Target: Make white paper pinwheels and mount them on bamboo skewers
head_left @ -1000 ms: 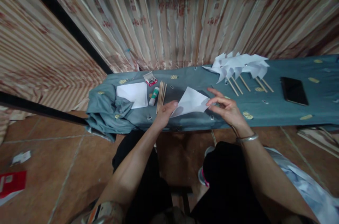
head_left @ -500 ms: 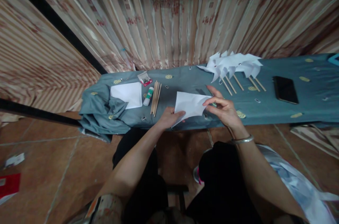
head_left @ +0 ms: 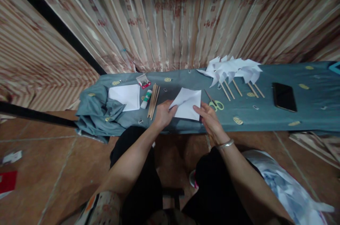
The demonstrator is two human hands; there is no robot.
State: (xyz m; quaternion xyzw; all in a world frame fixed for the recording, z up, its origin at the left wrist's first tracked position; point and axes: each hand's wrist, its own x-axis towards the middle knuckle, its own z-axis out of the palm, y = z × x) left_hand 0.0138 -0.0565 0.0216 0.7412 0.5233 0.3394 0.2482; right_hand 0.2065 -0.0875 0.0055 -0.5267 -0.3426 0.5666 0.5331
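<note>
One long bench: draped in blue-green cloth (head_left: 268,120) with yellow pineapple prints; its far edge runs along a striped curtain (head_left: 175,23), its near edge just in front of the person's knees.
Room around the paper: the white paper (head_left: 190,106) is over the near part of the bench, between a bundle of wooden sticks (head_left: 153,101) on the left and green-handled scissors (head_left: 217,105) just beside the right hand; patterned cloth stretches from the scissors to a dark phone (head_left: 284,96).
Left hand (head_left: 163,114): grasping the paper's left edge, thumb on top, where a corner folds up.
Right hand (head_left: 211,118): pinching the paper's right edge, thumb laid on its face, other fingers partly hidden behind; a silver bracelet (head_left: 225,144) rings the wrist.
Both forearms: reaching forward over the thighs, angled inward.
Small red-and-white box (head_left: 143,81): open, small metallic pieces inside, near the glue stick (head_left: 146,99).
Plastic bag (head_left: 289,186): on the floor at right, crumpled whitish contents, too blurred to identify.
White pinwheels (head_left: 236,69): overlapping near the far edge, sticks pointing toward the person.
</note>
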